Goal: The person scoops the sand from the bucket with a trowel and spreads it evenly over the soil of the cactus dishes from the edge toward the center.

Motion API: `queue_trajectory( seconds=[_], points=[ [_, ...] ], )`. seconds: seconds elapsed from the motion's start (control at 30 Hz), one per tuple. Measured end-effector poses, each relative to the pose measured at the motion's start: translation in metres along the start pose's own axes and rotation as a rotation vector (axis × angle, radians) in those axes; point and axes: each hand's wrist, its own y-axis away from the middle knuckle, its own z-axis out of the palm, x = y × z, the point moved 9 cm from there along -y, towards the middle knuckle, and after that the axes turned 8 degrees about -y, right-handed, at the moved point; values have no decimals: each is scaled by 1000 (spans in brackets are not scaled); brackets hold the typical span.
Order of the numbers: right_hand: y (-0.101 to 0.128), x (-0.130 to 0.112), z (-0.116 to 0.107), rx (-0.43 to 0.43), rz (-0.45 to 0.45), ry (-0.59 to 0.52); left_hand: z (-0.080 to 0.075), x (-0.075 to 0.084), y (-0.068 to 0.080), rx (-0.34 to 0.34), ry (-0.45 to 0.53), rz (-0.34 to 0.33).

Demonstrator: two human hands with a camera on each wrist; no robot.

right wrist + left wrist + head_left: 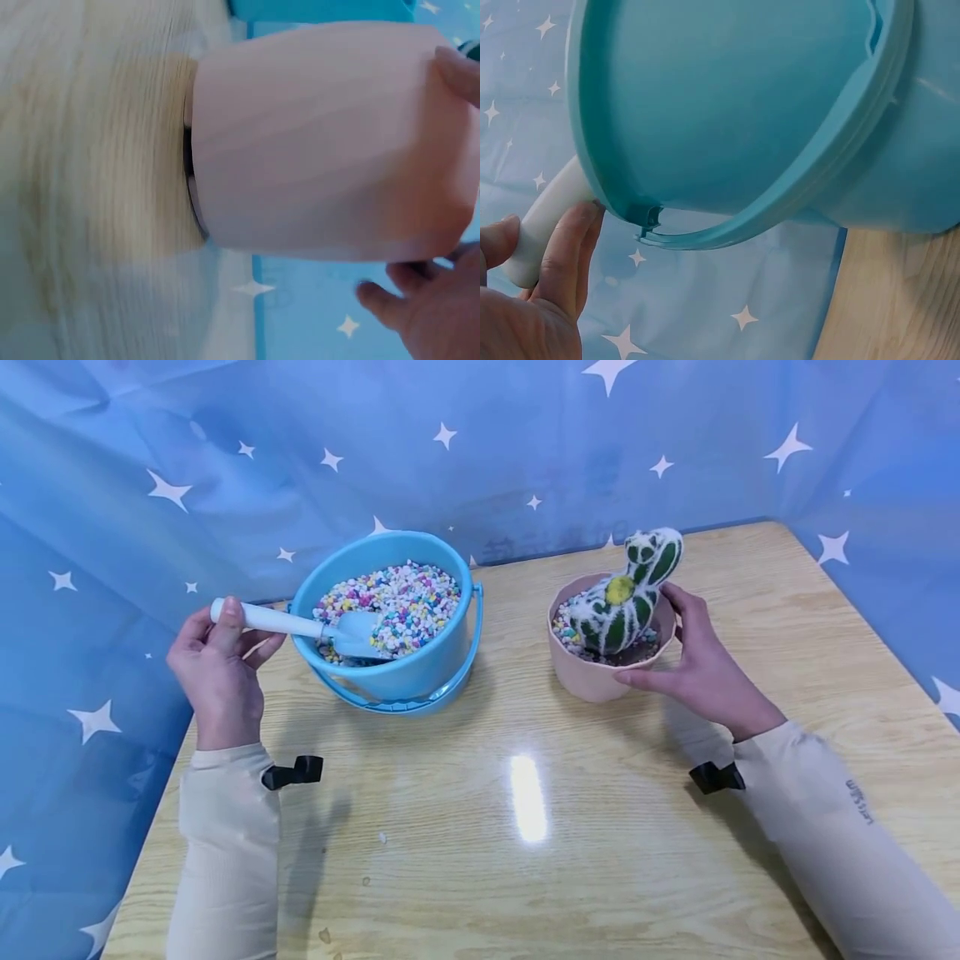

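My left hand (225,672) pinches the white handle of a small trowel (281,622), whose pale blue blade lies in the multicoloured pebbles (420,602) inside a blue bucket (420,681). In the left wrist view, thumb and fingers close round the handle end beside the bucket's rim. On the right, a pink pot (581,672) holds a cactus (615,618) with white fuzz and a yellow flower, amid dark soil and some pebbles. My right hand (701,664) grips the pot's rim, thumb at the near side and fingers behind; the cactus partly hides these.
Both containers stand on a wooden table (450,877), the bucket left of the pot. The bucket's blue handle (405,706) hangs down at its front. A blue curtain (510,443) with white stars rises behind the table. Small specks lie near the table's front left.
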Motion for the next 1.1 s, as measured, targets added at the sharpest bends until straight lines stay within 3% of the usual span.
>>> queue_trajectory(
  seconds=[0.13, 0.23, 0.33, 0.57, 0.9, 1.1],
  points=[
    [1, -1, -2, 96, -2, 73, -2, -2, 2, 28, -10, 10],
    [1, -2, -2, 121, -4, 104, -3, -2, 3, 45, -19, 26],
    [-1, -2, -2, 85, 8, 93, -3, -3, 4, 53, -18, 39],
    [-6, 3, 1, -23, 26, -99, -4, -5, 7, 75, -22, 46],
    [-7, 3, -3, 54, 17, 16, -6, -4, 10, 99, 34, 92],
    [-9, 7, -1, -30, 21, -73, -6, -5, 11, 98, 64, 98]
  ],
)
